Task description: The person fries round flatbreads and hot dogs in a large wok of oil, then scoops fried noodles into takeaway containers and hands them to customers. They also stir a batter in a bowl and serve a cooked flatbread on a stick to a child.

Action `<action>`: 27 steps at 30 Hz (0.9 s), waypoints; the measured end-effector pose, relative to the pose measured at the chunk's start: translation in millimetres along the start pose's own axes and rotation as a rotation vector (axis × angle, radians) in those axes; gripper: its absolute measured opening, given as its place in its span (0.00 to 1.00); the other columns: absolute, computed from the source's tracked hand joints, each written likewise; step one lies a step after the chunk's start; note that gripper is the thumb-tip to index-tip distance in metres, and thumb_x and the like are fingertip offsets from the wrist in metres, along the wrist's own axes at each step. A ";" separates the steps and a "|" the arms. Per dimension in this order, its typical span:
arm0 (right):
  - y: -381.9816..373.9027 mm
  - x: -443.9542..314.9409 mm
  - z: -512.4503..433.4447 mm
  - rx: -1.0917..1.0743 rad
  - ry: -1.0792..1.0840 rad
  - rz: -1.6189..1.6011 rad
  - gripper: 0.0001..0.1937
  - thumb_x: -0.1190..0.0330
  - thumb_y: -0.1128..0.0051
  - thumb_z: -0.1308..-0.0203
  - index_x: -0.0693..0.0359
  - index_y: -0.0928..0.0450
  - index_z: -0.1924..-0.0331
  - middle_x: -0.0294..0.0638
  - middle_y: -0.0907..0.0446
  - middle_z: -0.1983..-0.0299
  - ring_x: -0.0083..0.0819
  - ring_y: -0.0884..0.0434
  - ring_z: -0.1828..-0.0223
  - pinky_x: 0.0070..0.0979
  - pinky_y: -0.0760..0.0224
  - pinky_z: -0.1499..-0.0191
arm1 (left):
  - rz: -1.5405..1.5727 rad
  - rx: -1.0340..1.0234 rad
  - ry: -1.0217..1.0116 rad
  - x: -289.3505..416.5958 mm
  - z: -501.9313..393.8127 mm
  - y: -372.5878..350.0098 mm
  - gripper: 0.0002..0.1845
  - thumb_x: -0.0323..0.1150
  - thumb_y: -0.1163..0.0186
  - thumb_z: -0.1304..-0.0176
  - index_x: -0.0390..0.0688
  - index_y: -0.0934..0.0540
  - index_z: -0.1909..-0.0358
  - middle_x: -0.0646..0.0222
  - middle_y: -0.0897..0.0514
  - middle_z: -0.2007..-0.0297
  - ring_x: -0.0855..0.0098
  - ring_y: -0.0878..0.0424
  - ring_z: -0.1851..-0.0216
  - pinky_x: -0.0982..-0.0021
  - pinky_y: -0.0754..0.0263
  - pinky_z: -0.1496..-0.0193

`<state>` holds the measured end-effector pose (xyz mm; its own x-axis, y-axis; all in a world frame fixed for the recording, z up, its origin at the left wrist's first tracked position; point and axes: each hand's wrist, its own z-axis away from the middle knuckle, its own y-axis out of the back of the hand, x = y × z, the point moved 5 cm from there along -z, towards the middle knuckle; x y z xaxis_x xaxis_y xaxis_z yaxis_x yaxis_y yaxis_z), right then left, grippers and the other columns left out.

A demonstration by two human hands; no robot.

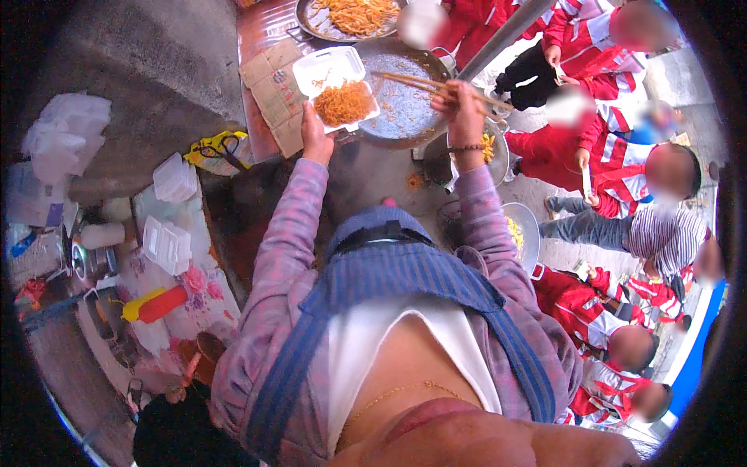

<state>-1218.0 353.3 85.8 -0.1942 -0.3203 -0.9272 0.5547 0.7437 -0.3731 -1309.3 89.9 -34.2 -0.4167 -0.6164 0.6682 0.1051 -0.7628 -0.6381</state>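
My left hand [318,135] holds an opened white foam takeaway box [328,62], its lid folded back. Orange-brown fried noodles [343,105] fill the box's lower half, and a few strands stick to the lid. In my right hand [464,108] is a pair of long wooden chopsticks [408,80], their tips pointing left over a wide metal pan [402,119]. Only scraps of noodle lie on that pan's oily surface. Behind it, a second pan [309,23] holds a heap of thick yellow noodles [356,16].
Flattened cardboard [274,96] lies left of the box. Beside my right forearm are a pan of yellow food [499,160] and another metal pan [528,233]. Several people in red-and-white jackets [548,157] stand along the right. Clear boxes [168,245] and red and yellow squeeze bottles [163,303] occupy the left table.
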 end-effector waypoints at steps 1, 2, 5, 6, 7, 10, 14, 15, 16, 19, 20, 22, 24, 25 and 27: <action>-17.7 -18.8 -3.3 -0.111 0.037 0.020 0.15 0.61 0.56 0.36 0.67 0.26 0.62 0.44 0.23 0.70 0.33 0.20 0.74 0.28 0.21 0.70 | -0.015 0.017 -0.013 2.0 -0.1 1.7 0.30 0.56 0.63 0.35 0.45 0.38 0.41 0.66 0.29 0.45 0.62 0.26 0.48 0.53 0.25 0.56; -32.8 -39.8 -3.0 -0.209 0.113 0.095 0.16 0.61 0.55 0.36 0.68 0.25 0.63 0.42 0.23 0.71 0.30 0.20 0.74 0.25 0.22 0.70 | -0.012 0.007 -0.014 2.0 -1.0 1.6 0.30 0.56 0.63 0.35 0.44 0.37 0.41 0.65 0.29 0.45 0.62 0.26 0.48 0.54 0.25 0.56; -81.5 -86.2 1.9 -0.414 0.298 0.242 0.13 0.64 0.49 0.39 0.68 0.23 0.64 0.38 0.22 0.75 0.24 0.21 0.77 0.20 0.26 0.73 | -0.015 -0.005 -0.032 -0.6 -6.4 2.5 0.30 0.55 0.62 0.34 0.42 0.37 0.42 0.63 0.28 0.46 0.64 0.26 0.48 0.55 0.24 0.55; -96.0 -90.7 5.4 -0.456 0.271 0.376 0.13 0.65 0.50 0.38 0.69 0.23 0.62 0.39 0.21 0.74 0.24 0.20 0.76 0.20 0.25 0.73 | -0.009 -0.030 -0.025 -2.0 -8.6 2.1 0.30 0.55 0.62 0.34 0.41 0.36 0.43 0.63 0.28 0.47 0.63 0.25 0.50 0.56 0.24 0.55; -112.4 -94.8 8.1 -0.549 0.272 0.491 0.12 0.66 0.50 0.38 0.69 0.24 0.61 0.40 0.21 0.72 0.24 0.20 0.76 0.19 0.24 0.73 | -0.001 -0.047 -0.021 -5.1 -9.9 1.3 0.29 0.54 0.63 0.34 0.42 0.36 0.43 0.63 0.28 0.47 0.63 0.25 0.49 0.55 0.25 0.54; -151.9 -97.2 14.2 -0.805 0.220 0.730 0.13 0.67 0.51 0.38 0.69 0.24 0.57 0.40 0.20 0.70 0.23 0.20 0.75 0.17 0.24 0.73 | 0.036 -0.028 0.047 -13.7 -8.8 3.3 0.27 0.53 0.65 0.33 0.44 0.37 0.42 0.64 0.28 0.46 0.61 0.27 0.47 0.52 0.28 0.50; -135.7 -125.1 -13.8 -0.824 0.262 0.426 0.13 0.66 0.49 0.39 0.68 0.24 0.56 0.39 0.20 0.71 0.21 0.21 0.75 0.18 0.26 0.75 | 0.132 0.035 0.086 -19.9 5.9 7.4 0.26 0.51 0.62 0.33 0.43 0.38 0.41 0.64 0.29 0.46 0.61 0.26 0.49 0.50 0.27 0.53; -120.5 -124.1 -27.7 -0.851 0.202 0.350 0.14 0.66 0.49 0.39 0.69 0.25 0.56 0.38 0.20 0.70 0.23 0.20 0.73 0.19 0.25 0.73 | 0.154 0.057 0.077 -20.3 12.0 9.5 0.26 0.51 0.61 0.33 0.43 0.38 0.41 0.64 0.29 0.46 0.61 0.26 0.48 0.51 0.27 0.52; -97.8 -118.4 -45.1 -0.805 0.171 0.292 0.14 0.67 0.48 0.39 0.69 0.25 0.56 0.38 0.20 0.71 0.22 0.21 0.74 0.18 0.25 0.72 | 0.171 0.092 0.061 -19.2 17.1 11.4 0.26 0.50 0.61 0.33 0.43 0.38 0.41 0.64 0.29 0.46 0.61 0.27 0.47 0.52 0.28 0.51; -33.7 -46.6 -123.6 -0.574 0.042 0.623 0.13 0.64 0.47 0.42 0.66 0.23 0.60 0.38 0.22 0.67 0.21 0.24 0.70 0.24 0.26 0.71 | 0.239 0.146 -0.029 -12.1 39.2 19.5 0.26 0.49 0.57 0.33 0.42 0.35 0.42 0.65 0.28 0.46 0.65 0.28 0.46 0.60 0.30 0.46; -9.2 4.1 -135.8 -0.374 -0.190 0.292 0.12 0.64 0.47 0.42 0.65 0.23 0.64 0.39 0.23 0.67 0.22 0.24 0.69 0.24 0.27 0.72 | 0.288 0.158 -0.044 -10.2 47.3 21.8 0.26 0.50 0.56 0.34 0.42 0.35 0.42 0.66 0.28 0.46 0.67 0.28 0.46 0.61 0.30 0.46; 27.5 98.6 -152.2 -0.287 -0.578 0.096 0.07 0.65 0.49 0.41 0.59 0.25 0.64 0.34 0.25 0.69 0.26 0.26 0.66 0.24 0.30 0.59 | 0.366 0.107 -0.136 -1.2 73.7 27.3 0.27 0.48 0.52 0.36 0.40 0.36 0.41 0.63 0.29 0.45 0.66 0.29 0.45 0.62 0.33 0.44; 47.5 166.3 -150.3 -0.344 -0.777 -0.122 0.16 0.61 0.49 0.40 0.69 0.29 0.60 0.43 0.26 0.61 0.32 0.26 0.60 0.24 0.28 0.54 | 0.426 0.050 -0.225 6.4 104.1 32.5 0.30 0.45 0.47 0.39 0.39 0.39 0.40 0.59 0.30 0.44 0.64 0.32 0.43 0.63 0.36 0.41; 62.0 188.4 -150.1 -0.199 -0.898 -0.128 0.23 0.58 0.48 0.40 0.75 0.31 0.55 0.46 0.26 0.55 0.31 0.26 0.55 0.20 0.27 0.56 | 0.434 0.069 -0.276 5.4 122.9 38.4 0.30 0.43 0.46 0.39 0.39 0.39 0.39 0.60 0.30 0.44 0.64 0.32 0.42 0.64 0.37 0.40; 67.6 191.6 -127.5 -0.326 -1.209 -0.186 0.28 0.58 0.45 0.42 0.76 0.36 0.48 0.47 0.25 0.54 0.29 0.24 0.56 0.18 0.26 0.59 | 0.430 0.132 -0.366 2.8 156.0 50.8 0.30 0.39 0.45 0.40 0.39 0.40 0.39 0.60 0.31 0.43 0.64 0.33 0.42 0.64 0.38 0.40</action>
<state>-1320.8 417.0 -121.3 0.7089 -0.6373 -0.3020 0.3406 0.6844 -0.6447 -1164.3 19.0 -5.1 0.0255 -0.8859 0.4631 0.3177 -0.4321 -0.8440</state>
